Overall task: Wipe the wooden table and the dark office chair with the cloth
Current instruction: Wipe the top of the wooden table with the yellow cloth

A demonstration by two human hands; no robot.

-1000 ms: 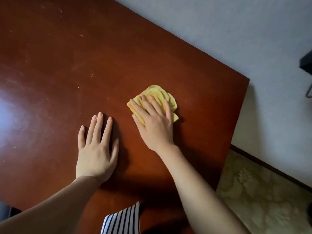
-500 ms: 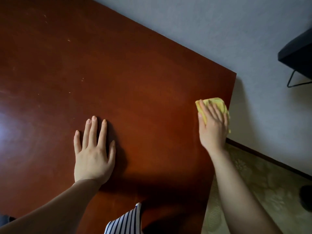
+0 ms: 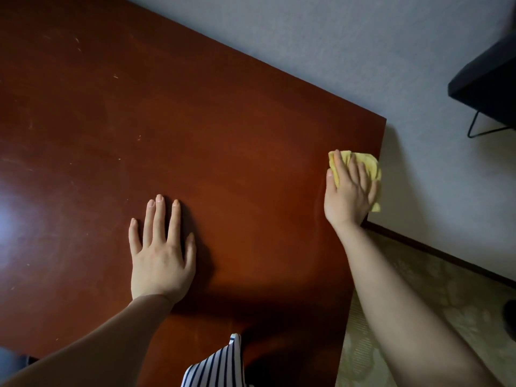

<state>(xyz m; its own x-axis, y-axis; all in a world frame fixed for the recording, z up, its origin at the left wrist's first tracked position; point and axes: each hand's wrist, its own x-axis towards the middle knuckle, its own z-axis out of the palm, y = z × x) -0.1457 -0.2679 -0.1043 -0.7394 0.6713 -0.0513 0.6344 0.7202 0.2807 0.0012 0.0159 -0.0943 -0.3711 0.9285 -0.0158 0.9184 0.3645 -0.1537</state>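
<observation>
right hand [image 3: 349, 191] presses yellow cloth [image 3: 365, 163] with straight fingers at right edge of desk [image 3: 195, 121], cloth overhanging; left hand [image 3: 162, 255] flat, empty, bracing; best to hold pressure even, follow the edge, don't let cloth slip off

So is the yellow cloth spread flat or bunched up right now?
Bunched up: the cloth shows as a crumpled wad with folds under the right hand, at the right edge of the table.

This looks like a room in a home: a polished reddish-brown wooden table [image 3: 195, 135] stands against a pale textured wall [image 3: 335, 51], over a beige flower-patterned floor [image 3: 418, 303].
</observation>
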